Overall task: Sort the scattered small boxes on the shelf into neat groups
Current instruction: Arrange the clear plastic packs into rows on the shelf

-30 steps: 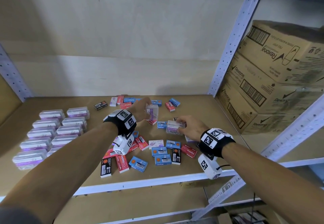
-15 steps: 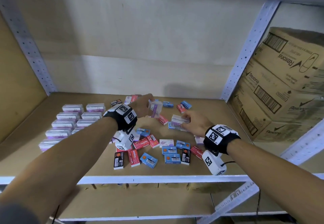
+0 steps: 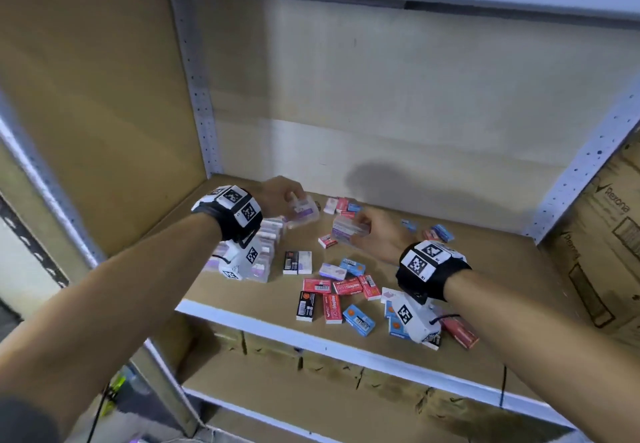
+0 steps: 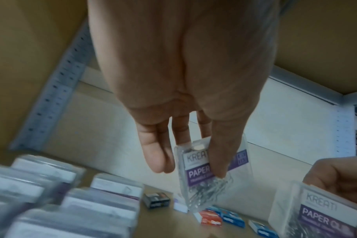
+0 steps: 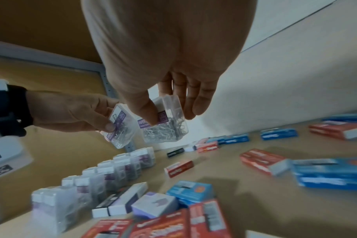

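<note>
My left hand point(image 3: 294, 200) pinches a clear paper clip box point(image 3: 304, 214) with a purple label between thumb and fingers point(image 4: 159, 161), holding it above the far end of the neat rows of paper clip boxes point(image 3: 266, 245). Just to its right, my right hand point(image 3: 367, 231) grips a second paper clip box point(image 3: 348, 229) by its top, off the shelf; the right wrist view shows that box point(image 5: 167, 122) under my thumb. Red, blue and black staple boxes point(image 3: 346, 286) lie scattered over the middle and front of the shelf.
The rows of paper clip boxes point(image 5: 104, 177) fill the shelf's left side. Stacked cardboard cartons point(image 3: 602, 234) stand beyond the right upright. A perforated metal upright point(image 3: 197, 78) and a side panel close off the left. The shelf's white front edge point(image 3: 311, 338) runs below my wrists.
Both hands have carried their paper clip boxes to the left, towards the rows. The right hand's box has come up off the shelf. The head view has swung right and tilted.
</note>
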`<state>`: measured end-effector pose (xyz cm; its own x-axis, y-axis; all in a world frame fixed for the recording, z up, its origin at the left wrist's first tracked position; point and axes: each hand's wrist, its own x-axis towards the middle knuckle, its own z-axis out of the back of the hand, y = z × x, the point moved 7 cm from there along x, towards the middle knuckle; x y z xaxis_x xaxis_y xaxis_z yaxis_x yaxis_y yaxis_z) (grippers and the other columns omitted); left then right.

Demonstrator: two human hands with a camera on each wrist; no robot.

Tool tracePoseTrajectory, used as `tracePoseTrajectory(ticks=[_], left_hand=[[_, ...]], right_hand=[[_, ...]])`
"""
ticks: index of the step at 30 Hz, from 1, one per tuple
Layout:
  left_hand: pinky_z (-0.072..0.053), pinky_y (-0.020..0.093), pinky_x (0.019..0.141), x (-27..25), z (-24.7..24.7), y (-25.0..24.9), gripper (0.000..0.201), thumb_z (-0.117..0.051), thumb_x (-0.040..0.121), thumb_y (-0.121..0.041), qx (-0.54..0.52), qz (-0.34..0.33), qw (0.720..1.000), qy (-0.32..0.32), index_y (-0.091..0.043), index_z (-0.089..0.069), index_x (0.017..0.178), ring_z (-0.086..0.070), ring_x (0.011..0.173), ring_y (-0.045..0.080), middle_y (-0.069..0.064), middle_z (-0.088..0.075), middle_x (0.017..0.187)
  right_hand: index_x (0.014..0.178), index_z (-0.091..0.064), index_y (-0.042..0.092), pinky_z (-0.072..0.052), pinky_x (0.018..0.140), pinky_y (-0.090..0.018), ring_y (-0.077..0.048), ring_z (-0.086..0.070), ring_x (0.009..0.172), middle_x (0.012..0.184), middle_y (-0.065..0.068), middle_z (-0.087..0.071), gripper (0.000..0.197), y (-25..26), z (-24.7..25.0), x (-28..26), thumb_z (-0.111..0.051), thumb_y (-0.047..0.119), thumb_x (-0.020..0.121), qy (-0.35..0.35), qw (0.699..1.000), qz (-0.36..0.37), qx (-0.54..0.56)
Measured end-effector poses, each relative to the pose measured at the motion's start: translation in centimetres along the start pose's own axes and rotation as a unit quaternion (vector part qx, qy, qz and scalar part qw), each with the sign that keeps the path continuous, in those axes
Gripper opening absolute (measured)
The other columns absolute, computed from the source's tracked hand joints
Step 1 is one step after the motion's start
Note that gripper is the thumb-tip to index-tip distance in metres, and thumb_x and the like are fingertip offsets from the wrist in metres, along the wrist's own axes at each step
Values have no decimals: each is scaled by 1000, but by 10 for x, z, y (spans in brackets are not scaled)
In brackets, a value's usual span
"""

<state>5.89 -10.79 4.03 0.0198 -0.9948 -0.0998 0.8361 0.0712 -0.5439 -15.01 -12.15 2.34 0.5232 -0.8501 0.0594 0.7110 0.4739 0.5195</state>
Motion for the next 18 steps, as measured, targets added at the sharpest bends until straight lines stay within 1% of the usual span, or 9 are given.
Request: tracePoseTrajectory(ticks=[1, 3, 5, 6, 9, 13, 15, 16, 18], left_hand=[[-39, 13, 57, -10, 8, 8, 25, -68, 86, -8, 5, 10, 1000, -7, -5, -64, 111, -54, 83, 15, 6, -62, 100], [-37, 12, 55, -32, 23, 25, 20, -71, 86, -23, 20, 34, 999, -11, -11, -63, 100, -54, 73, 10, -1, -62, 92], [-49, 23, 67, -46, 35, 49, 36, -79, 72, -45, 13, 57, 998, -31, -18, -65, 91, -59, 75, 15, -4, -64, 85], [-51, 31, 74, -55, 40, 63, 38, -82, 66, -45, 10, 79, 996, -37, -20, -67, 91, -62, 81, 19, -2, -67, 89], [-53, 36, 84, -80, 48, 95, 29, -83, 72, -21, 1, 115, 992, -43, -25, -69, 97, -64, 95, 21, -1, -69, 98], [-48, 25, 71, -108, 54, 116, 36, -79, 77, -14, 22, 131, 990, -42, -15, -66, 110, -59, 90, 18, 0, -65, 98], [-42, 19, 60, -119, 56, 126, 35, -80, 75, -11, 40, 135, 989, -51, -13, -64, 106, -55, 85, 15, -3, -60, 91], [-42, 19, 59, -125, 56, 131, 35, -81, 73, -10, 39, 138, 988, -56, -15, -64, 103, -54, 83, 14, -5, -58, 87], [-45, 21, 62, -133, 54, 139, 35, -82, 71, -6, 26, 141, 988, -58, -18, -61, 96, -55, 82, 13, -9, -57, 82]], right_hand=[[91, -55, 21, -49, 68, -31, -20, -62, 80, 87, 0, -64, 18, 10, -5, 3, -67, 16, 78, 2, 1000, 14, -3], [93, -54, 22, -50, 65, -31, -19, -62, 78, 88, 2, -64, 21, 31, -17, 9, -68, 19, 78, 10, 999, 42, -6], [96, -54, 22, -50, 59, -28, -19, -64, 77, 90, 3, -63, 23, 50, -29, 12, -68, 22, 78, 25, 998, 62, -9], [98, -55, 21, -49, 57, -27, -19, -64, 76, 90, 3, -64, 23, 59, -35, 14, -68, 23, 79, 31, 997, 70, -11], [99, -57, 23, -52, 61, -29, -16, -64, 77, 91, 5, -65, 26, 84, -51, 17, -69, 30, 77, 35, 994, 97, -33], [102, -56, 20, -41, 54, -21, -14, -59, 79, 91, 8, -60, 25, 111, -72, 17, -69, 27, 82, 69, 991, 116, -11], [103, -56, 18, -46, 62, -25, -16, -59, 82, 92, 6, -59, 25, 122, -83, 16, -68, 25, 82, 89, 988, 127, 9], [103, -56, 18, -48, 66, -27, -17, -60, 83, 90, 6, -59, 26, 127, -88, 16, -69, 25, 81, 96, 987, 131, 16], [100, -56, 20, -45, 64, -26, -14, -58, 79, 83, 11, -55, 26, 132, -98, 17, -70, 26, 79, 101, 986, 134, 14]])
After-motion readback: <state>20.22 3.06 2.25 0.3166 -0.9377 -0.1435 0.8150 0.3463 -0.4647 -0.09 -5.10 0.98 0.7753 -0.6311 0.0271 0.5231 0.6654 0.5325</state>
